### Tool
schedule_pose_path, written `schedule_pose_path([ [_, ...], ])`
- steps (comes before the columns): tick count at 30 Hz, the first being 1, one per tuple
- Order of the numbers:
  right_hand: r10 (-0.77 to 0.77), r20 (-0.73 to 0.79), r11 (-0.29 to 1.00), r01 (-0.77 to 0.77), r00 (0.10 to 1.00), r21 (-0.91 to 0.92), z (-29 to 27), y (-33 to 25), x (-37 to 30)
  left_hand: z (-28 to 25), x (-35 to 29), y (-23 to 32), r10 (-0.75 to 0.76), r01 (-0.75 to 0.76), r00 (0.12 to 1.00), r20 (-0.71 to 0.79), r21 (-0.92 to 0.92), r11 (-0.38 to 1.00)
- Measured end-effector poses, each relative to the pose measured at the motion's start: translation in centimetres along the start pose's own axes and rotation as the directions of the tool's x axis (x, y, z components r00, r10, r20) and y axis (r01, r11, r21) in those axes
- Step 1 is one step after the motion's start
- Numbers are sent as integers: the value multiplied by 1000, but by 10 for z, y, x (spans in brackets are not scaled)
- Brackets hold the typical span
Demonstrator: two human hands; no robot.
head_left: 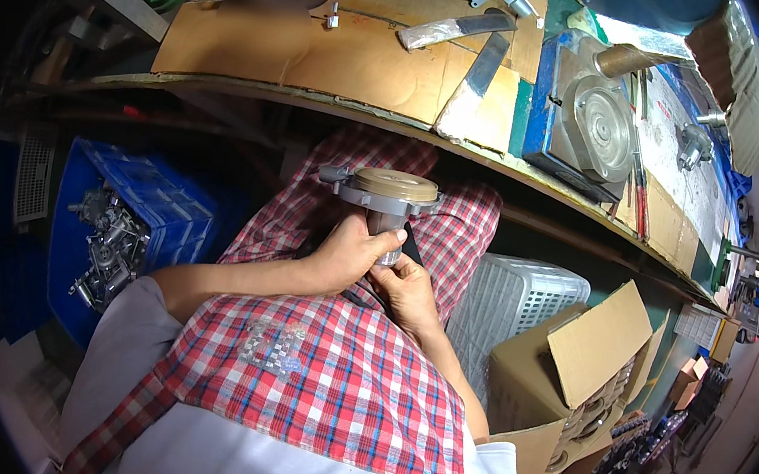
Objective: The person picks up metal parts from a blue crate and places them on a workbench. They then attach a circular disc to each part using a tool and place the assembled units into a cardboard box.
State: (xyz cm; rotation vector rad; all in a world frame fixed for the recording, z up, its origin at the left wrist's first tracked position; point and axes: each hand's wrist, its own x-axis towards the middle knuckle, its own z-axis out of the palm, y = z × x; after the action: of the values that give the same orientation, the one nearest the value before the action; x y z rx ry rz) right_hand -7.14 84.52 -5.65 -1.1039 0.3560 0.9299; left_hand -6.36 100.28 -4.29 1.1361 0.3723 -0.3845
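Both hands grip one grey metal part (pixel 387 203) over my lap: left hand (pixel 350 254) wrapped around its stem, right hand (pixel 404 287) pinching below, steadying it under the counter (pixel 324 58).

Two hands (pixel 376 269), one blue crate (pixel 142 191), one white basket (pixel 520 292), one cardboard box (pixel 566 383).

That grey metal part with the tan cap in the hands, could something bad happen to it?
Maybe. Both hands, left hand and right hand, hold the metal part only by its narrow lower end, over the lap, so its wide top might tip and slip. If dropped, it could fall to the floor beside the white basket.
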Motion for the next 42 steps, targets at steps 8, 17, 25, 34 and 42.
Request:
schedule_pose_path([
  [8,-109,12,993,109,994,-55,13,-1,-7,4,-11,9,-2,1,1000,-30,-49,999],
  [17,-502,186,285,364,845,-887,2,-119,-32,-3,-13,2,91,-92,986,-142,-4,996],
  [25,-757,300,-309,86,581,-947,59,-196,47,-16,-14,28,0,-31,987,-158,-193,981],
  [34,-806,254,-334,-57,535,-941,33,-174,25,-62,-26,42,-168,136,971,-170,-181,974],
  [42,-520,-112,795,432,847,-426,1,-142,-58,-61,-19,29,-167,156,980,-110,-106,982],
])
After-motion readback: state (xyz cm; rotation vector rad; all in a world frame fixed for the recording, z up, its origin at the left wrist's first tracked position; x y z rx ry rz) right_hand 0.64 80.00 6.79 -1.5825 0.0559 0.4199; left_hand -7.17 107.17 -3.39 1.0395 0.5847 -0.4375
